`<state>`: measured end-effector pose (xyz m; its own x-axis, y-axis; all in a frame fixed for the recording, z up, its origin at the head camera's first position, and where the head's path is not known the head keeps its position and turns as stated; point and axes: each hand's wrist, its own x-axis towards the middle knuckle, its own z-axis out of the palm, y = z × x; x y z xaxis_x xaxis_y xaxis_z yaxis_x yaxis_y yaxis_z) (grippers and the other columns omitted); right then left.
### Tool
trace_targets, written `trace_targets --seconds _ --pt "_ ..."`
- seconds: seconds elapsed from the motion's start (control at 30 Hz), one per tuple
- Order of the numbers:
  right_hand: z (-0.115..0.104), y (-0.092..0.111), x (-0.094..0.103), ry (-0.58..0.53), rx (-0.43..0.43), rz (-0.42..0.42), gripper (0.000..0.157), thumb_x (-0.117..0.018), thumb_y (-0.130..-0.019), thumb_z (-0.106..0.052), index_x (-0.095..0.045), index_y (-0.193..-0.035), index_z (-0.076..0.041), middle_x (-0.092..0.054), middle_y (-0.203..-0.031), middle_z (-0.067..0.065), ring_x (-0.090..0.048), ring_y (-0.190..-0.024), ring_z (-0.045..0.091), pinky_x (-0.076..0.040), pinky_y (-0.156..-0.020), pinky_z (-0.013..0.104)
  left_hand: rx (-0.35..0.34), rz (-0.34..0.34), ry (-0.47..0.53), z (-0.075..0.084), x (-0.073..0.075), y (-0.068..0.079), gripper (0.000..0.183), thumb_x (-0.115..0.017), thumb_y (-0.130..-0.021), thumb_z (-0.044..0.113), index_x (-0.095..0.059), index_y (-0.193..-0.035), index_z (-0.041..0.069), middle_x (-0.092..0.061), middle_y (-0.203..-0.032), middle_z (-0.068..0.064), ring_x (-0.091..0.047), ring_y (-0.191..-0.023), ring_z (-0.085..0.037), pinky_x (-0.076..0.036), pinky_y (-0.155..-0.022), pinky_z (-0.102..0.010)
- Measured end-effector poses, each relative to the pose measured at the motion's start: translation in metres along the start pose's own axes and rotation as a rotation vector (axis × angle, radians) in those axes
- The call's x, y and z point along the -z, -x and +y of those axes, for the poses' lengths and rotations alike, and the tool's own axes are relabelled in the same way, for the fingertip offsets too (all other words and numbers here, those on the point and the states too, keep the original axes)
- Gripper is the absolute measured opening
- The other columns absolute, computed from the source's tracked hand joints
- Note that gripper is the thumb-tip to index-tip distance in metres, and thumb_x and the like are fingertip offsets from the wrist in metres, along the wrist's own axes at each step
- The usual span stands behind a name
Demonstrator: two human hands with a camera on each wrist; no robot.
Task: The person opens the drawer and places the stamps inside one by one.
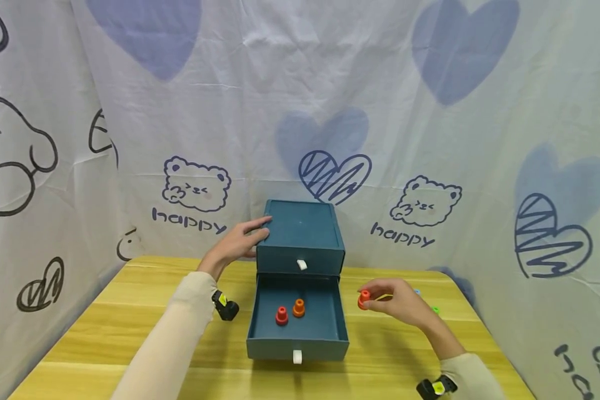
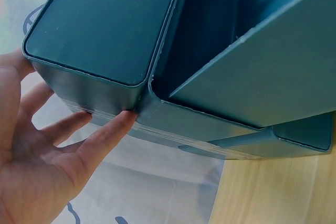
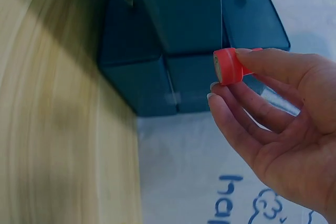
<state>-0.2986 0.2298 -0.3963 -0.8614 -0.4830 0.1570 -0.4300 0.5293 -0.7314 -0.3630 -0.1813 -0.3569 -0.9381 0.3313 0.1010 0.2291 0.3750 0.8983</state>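
A dark teal drawer cabinet (image 1: 302,225) stands on the table with its middle drawer (image 1: 300,349) pulled out. Inside the drawer are a small red cone-shaped peg (image 1: 281,316) and an orange one (image 1: 299,308), both upright. Fingers of my left hand (image 1: 237,241) touch the cabinet's left side near the top, spread and mostly straight in the left wrist view. To the right of the drawer, my right hand (image 1: 397,300) pinches another red peg (image 3: 229,66) between thumb and fingers. That peg is upright in the head view, outside the drawer wall.
Partly behind my right hand, a small green piece (image 1: 435,310) and a blue piece (image 1: 417,291) lie on the wooden table (image 1: 220,350). White handles mark the drawers, including the upper drawer handle (image 1: 302,265). A printed cloth (image 1: 260,100) hangs behind the table.
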Motion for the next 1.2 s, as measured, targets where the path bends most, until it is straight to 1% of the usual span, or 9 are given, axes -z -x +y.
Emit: trace_targets --seconds 0.3,0.5,0.73,0.8,0.93,1.2 --pt "-0.024 -0.007 -0.009 -0.004 0.026 -0.049 0.026 -0.078 -0.092 -0.013 -0.075 -0.117 -0.006 -0.076 -0.106 0.011 -0.071 -0.093 0.019 -0.063 -0.082 0.023 -0.004 0.004 -0.002 0.005 0.001 0.001 0.059 -0.048 -0.11 0.039 -0.032 -0.164 0.021 -0.019 -0.173 -0.016 -0.035 -0.151 -0.046 -0.05 -0.109 -0.059" --pt "-0.031 -0.011 -0.012 0.01 0.043 -0.064 0.026 -0.077 -0.092 -0.01 -0.075 -0.117 -0.005 -0.076 -0.105 0.011 -0.071 -0.092 0.018 -0.063 -0.082 0.023 -0.004 -0.005 0.003 0.005 0.002 0.003 0.059 -0.047 -0.11 0.039 -0.03 -0.164 0.021 -0.018 -0.173 -0.017 -0.034 -0.151 -0.047 -0.051 -0.109 -0.058" --pt "-0.039 -0.013 -0.011 0.038 0.05 -0.095 0.028 -0.077 -0.092 -0.01 -0.074 -0.118 -0.002 -0.076 -0.105 0.01 -0.071 -0.091 0.017 -0.063 -0.082 0.024 0.003 -0.002 0.004 0.005 0.001 0.001 0.06 -0.048 -0.11 0.04 -0.031 -0.164 0.022 -0.018 -0.173 -0.016 -0.034 -0.152 -0.047 -0.05 -0.109 -0.058" --pt "-0.041 -0.014 -0.01 0.047 0.048 -0.106 0.027 -0.077 -0.092 -0.011 -0.074 -0.117 -0.003 -0.077 -0.105 0.01 -0.071 -0.091 0.017 -0.064 -0.082 0.025 0.003 -0.003 0.005 0.004 0.0 0.002 0.059 -0.048 -0.11 0.039 -0.031 -0.164 0.022 -0.017 -0.173 -0.016 -0.033 -0.152 -0.047 -0.05 -0.11 -0.059" --pt "-0.046 -0.016 -0.01 0.071 0.049 -0.141 0.025 -0.078 -0.091 -0.011 -0.075 -0.115 -0.004 -0.077 -0.103 0.007 -0.07 -0.091 0.016 -0.064 -0.083 0.027 0.002 -0.008 0.002 0.003 0.0 0.002 0.06 -0.048 -0.11 0.039 -0.031 -0.164 0.022 -0.017 -0.173 -0.017 -0.033 -0.152 -0.047 -0.05 -0.109 -0.059" --pt "-0.059 -0.024 -0.008 0.113 0.067 -0.25 0.015 -0.077 -0.091 -0.008 -0.076 -0.106 -0.007 -0.076 -0.099 0.003 -0.072 -0.089 0.014 -0.064 -0.083 0.027 -0.005 -0.008 -0.003 0.002 -0.001 0.002 0.06 -0.048 -0.11 0.039 -0.03 -0.164 0.022 -0.017 -0.173 -0.017 -0.034 -0.151 -0.048 -0.05 -0.11 -0.059"
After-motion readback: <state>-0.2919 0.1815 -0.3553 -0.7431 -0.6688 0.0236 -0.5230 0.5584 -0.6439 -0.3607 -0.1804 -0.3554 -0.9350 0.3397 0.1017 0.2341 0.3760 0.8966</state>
